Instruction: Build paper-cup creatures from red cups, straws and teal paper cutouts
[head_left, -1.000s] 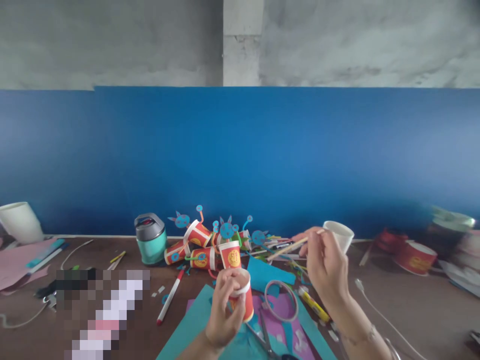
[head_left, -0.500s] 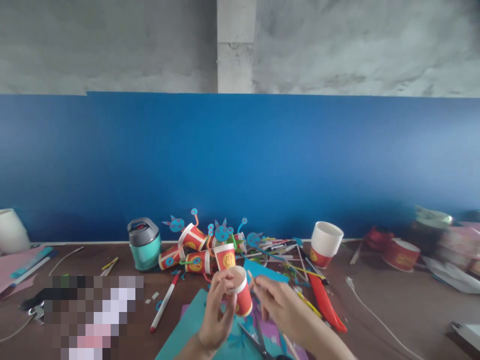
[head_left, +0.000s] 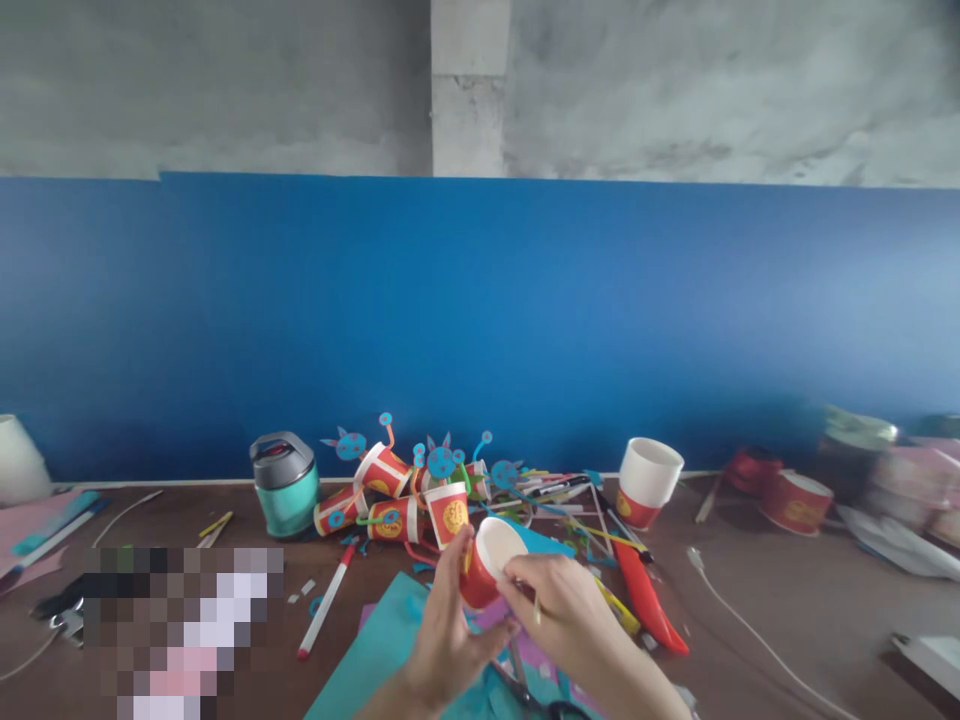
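Observation:
My left hand (head_left: 450, 630) supports a red and white paper cup (head_left: 480, 578) from its left side and below, the fingers along its wall and the thumb stretched beneath. Tilted, the cup turns its open mouth to the upper right. My right hand (head_left: 562, 605) is closed at the cup's right rim, with a thin pale stick (head_left: 537, 608) showing between its fingers; the fingertips are partly hidden. Under both hands lie teal paper (head_left: 375, 640), purple paper and dark-handled scissors (head_left: 517, 688), partly covered by the hands.
Behind the hands, decorated paper cups (head_left: 394, 520) with blue paper faces are piled up. A teal jar (head_left: 286, 490) stands left, stacked white cups (head_left: 649, 480) right. A red-capped marker (head_left: 326, 605), a red cutter-like tool (head_left: 649, 600) and a white cable (head_left: 750, 630) lie about.
The cup has tipped over to the right, its mouth now facing my right hand. My left hand has opened out along its side; my right hand has moved in against the rim.

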